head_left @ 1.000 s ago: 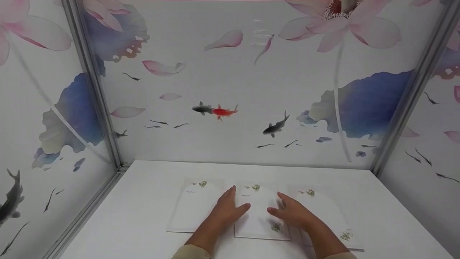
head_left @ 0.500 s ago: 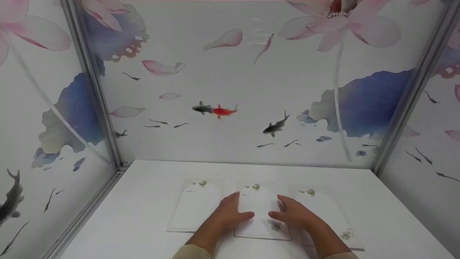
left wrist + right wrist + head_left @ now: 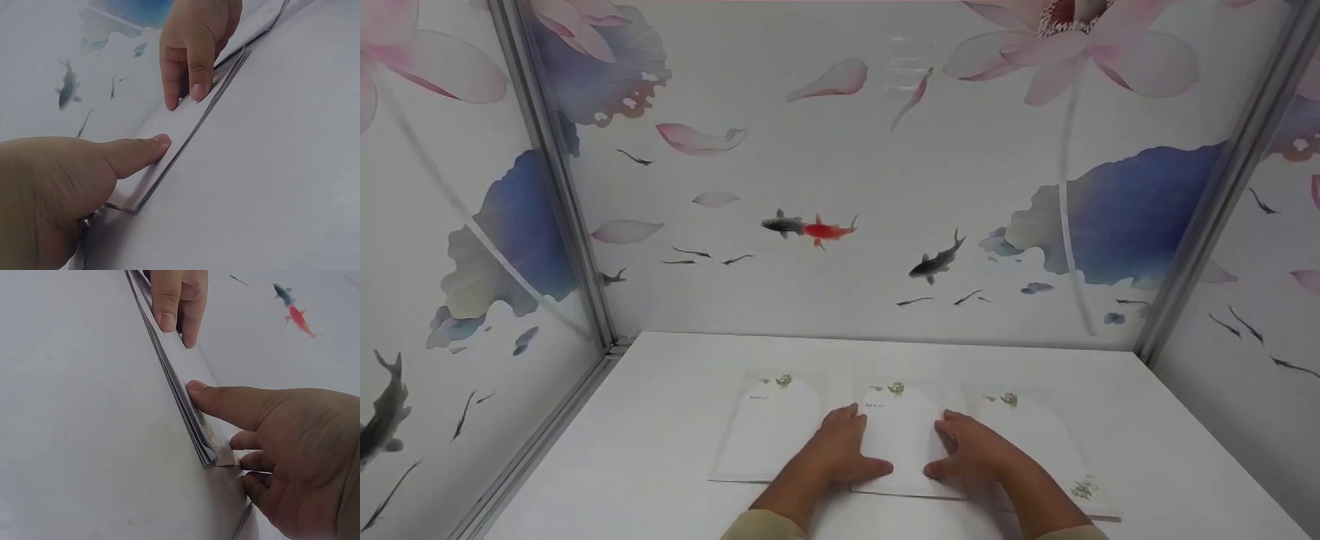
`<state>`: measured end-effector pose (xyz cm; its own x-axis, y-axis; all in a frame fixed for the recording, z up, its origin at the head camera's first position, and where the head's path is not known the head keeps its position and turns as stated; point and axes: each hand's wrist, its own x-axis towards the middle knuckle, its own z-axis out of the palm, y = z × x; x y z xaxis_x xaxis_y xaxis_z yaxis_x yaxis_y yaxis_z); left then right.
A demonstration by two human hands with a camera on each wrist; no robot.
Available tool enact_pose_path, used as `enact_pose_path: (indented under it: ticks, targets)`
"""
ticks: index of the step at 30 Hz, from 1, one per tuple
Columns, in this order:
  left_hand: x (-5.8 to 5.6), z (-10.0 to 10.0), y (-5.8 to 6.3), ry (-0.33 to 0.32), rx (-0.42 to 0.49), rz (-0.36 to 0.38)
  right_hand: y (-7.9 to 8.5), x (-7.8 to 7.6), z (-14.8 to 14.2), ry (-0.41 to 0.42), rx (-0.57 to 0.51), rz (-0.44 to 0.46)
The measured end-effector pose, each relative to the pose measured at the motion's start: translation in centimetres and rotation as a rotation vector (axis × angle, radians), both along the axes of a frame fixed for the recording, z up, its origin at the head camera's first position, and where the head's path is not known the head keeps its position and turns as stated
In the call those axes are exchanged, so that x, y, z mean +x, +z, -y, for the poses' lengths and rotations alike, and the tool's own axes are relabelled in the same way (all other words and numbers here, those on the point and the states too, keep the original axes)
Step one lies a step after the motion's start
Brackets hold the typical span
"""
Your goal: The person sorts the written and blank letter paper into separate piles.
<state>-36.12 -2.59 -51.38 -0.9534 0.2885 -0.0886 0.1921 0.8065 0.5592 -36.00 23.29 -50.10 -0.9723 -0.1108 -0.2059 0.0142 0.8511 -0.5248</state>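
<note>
Here are your hands, left hand (image 3: 840, 450) and right hand (image 3: 979, 454), both relaxed rather than clenched, thumbs stretched inward onto the middle pad (image 3: 906, 435), fingers along its sides. The pad sits squarely between them, its far edge reaching beyond your fingertips. Its near edge faces you, layers showing, and one sheet corner curls up by your right thumb. Just beside it, the left pad (image 3: 769, 442), your left forearm crossing its near corner; tight room there. Close on the other side, the right pad (image 3: 1054, 450), partly beneath your right forearm. Past both, white desk (image 3: 645, 435) runs wide, and back to the patterned wall (image 3: 840, 300).
</note>
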Motion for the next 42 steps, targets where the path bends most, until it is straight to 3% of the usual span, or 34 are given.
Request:
enact_pose_path:
  ticks: [14,18,23,36,42]
  targets:
    - [-0.12,-0.48,0.01,0.051,-0.027,-0.046,-0.03,0.03,-0.30,0.015,-0.006,-0.111]
    - [-0.30,-0.51,-0.19,0.061,-0.033,-0.112,-0.10,-0.12,-0.36,-0.032,-0.033,-0.164]
    - [-0.29,-0.41,-0.19,0.082,-0.016,-0.194,-0.06,-0.17,-0.32,-0.030,0.002,-0.213]
    - [0.07,-0.75,0.12,0.138,-0.049,-0.214,-0.14,-0.36,-0.20,-0.066,-0.034,-0.189]
    - [0.12,-0.99,0.28,0.178,0.006,-0.191,-0.24,-0.44,-0.42,-0.096,-0.054,-0.176]
